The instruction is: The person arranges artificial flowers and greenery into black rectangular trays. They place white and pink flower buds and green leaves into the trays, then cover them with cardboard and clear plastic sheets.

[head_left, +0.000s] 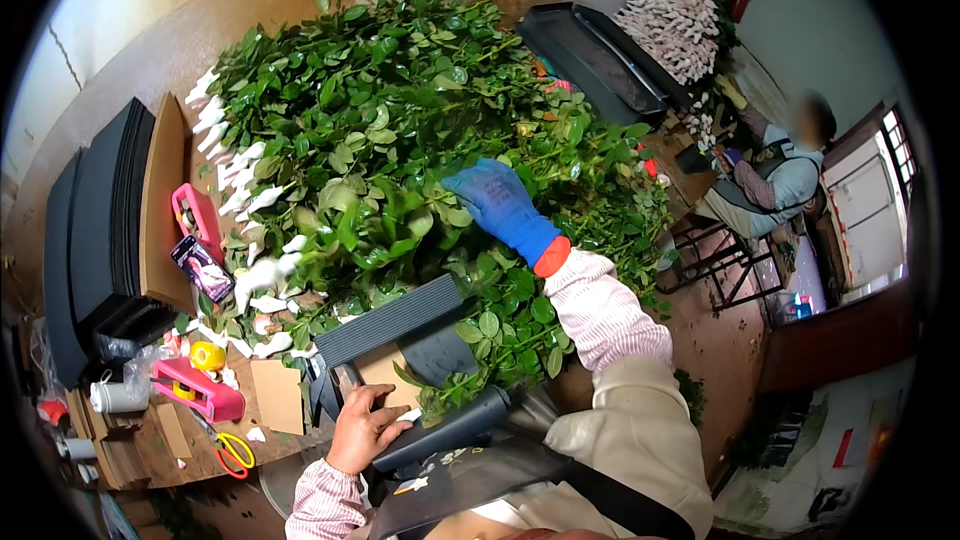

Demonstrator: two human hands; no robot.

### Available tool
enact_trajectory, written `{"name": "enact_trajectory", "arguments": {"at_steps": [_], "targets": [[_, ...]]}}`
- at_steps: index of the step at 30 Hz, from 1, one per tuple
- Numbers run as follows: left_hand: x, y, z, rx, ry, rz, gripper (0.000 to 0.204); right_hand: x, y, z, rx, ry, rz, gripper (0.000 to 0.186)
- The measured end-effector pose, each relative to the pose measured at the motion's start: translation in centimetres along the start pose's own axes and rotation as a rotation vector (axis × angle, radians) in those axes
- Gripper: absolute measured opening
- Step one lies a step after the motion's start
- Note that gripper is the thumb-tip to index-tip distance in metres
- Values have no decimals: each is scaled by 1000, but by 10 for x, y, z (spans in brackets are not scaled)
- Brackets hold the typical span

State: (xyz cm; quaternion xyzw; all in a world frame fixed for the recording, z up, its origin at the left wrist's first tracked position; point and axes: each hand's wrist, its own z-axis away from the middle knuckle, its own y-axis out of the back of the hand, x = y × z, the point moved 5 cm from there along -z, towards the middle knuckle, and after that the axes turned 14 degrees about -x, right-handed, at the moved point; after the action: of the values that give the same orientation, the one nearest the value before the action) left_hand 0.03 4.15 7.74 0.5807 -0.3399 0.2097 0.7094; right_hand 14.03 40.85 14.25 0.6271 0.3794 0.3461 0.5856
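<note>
My right hand (497, 202), in a blue knitted glove, closes on the stem of a leafy rose above the pile; the rose's leaves and white-wrapped head (265, 276) are smeared by motion. Stretched across the near side of an open black box (440, 355), my bare left hand (368, 428) has its fingers apart. A small white piece lies at its fingertips. Leafy stems (455, 398) rest over the box's right side. The big pile of roses (370, 90) has its white-wrapped heads (235, 180) facing left.
On the left stand stacked black boards (105, 220), pink tape dispensers (200, 387) and yellow-handled scissors (235, 450). A yellow tape roll (207, 356) lies near a cardboard piece (277, 396). A long black box (600, 60) sits at the back. Another person (775, 175) works at right.
</note>
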Motion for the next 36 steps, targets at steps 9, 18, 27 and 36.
{"name": "enact_trajectory", "arguments": {"at_steps": [9, 18, 27, 36], "targets": [[2, 0, 11, 51, -78, -48, 27, -66, 30, -7, 354, 240, -119, 41], [-22, -10, 15, 172, 62, 34, 106, -21, 73, 163, -237, 109, -259, 32], [-17, -7, 8, 75, -23, 151, 53, -13, -15, 185, -880, -36, 88, 36], [-7, 7, -1, 27, -42, 77, 31, 14, -92, -19, -633, -229, 232, 30]]}}
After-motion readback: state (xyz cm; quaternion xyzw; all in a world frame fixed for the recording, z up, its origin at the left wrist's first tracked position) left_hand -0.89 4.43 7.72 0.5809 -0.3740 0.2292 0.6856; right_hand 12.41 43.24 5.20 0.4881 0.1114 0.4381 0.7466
